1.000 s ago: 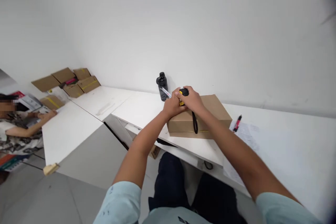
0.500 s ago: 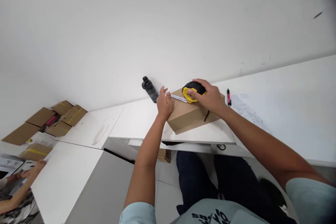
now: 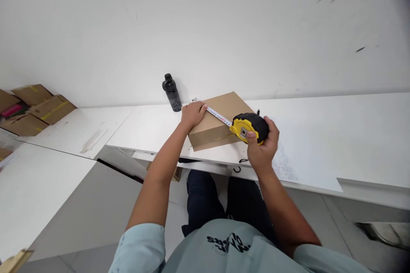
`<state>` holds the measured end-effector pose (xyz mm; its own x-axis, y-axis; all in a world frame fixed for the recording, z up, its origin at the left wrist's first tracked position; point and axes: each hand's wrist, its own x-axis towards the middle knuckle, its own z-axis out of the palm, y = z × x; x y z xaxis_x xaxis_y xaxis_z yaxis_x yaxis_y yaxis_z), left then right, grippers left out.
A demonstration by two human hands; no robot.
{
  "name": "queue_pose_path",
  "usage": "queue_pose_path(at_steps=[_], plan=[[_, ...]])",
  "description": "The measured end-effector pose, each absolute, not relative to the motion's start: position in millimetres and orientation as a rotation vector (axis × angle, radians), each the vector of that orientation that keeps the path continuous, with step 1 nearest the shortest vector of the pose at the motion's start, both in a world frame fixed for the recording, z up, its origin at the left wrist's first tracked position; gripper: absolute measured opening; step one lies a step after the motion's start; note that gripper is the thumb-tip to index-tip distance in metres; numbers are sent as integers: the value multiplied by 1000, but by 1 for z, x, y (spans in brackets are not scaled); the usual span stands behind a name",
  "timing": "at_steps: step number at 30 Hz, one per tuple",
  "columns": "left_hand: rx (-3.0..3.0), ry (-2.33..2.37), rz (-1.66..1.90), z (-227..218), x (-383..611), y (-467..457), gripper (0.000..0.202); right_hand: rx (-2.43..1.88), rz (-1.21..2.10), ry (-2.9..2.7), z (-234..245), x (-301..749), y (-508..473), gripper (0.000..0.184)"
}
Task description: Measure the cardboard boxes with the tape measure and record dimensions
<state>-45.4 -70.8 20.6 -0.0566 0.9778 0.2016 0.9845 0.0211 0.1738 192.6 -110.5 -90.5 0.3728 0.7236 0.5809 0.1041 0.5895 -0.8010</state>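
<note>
A brown cardboard box [image 3: 224, 108] lies flat on the white desk in front of me. My right hand [image 3: 264, 147] grips a yellow and black tape measure [image 3: 250, 128] over the box's right front side. From its case, the white blade [image 3: 218, 116] runs diagonally across the box top to the far left edge. My left hand [image 3: 193, 114] lies over the box's left edge, palm down and fingers stretched out, with the fingertips at the blade. The blade's end shows just beyond that hand.
Behind my left hand a dark water bottle [image 3: 172, 92] stands against the wall. A printed sheet [image 3: 283, 164] lies right of the box, partly behind my right arm. Several cardboard boxes [image 3: 53, 108] are piled at far left. The desk's front edge [image 3: 205, 162] runs before my legs.
My right hand has drawn the tape case toward me and the box's front side, so more blade shows. My left hand has gone from raised fingers to lying on the box. The view has shifted.
</note>
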Motion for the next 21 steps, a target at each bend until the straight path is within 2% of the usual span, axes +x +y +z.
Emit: queue_pose_path(at_steps=[8,12,16,18,21], plan=[[-2039,-2228,-352,19,-45,-68,47,-912,358,-1158,-99,183,-155,80],[-2068,-2165,-421,14,-49,-68,32,-807,350,-1295,-99,182,-188,77],[-2100,-2151,-585,10,-54,-68,20,-611,267,-1507,-96,176,-212,86],[-2125,-2144,-633,9,-55,-67,27,-563,207,-1557,-93,171,-219,90],[-2195,-2166,-521,12,-52,-65,40,-527,130,-1591,-88,164,-224,92]])
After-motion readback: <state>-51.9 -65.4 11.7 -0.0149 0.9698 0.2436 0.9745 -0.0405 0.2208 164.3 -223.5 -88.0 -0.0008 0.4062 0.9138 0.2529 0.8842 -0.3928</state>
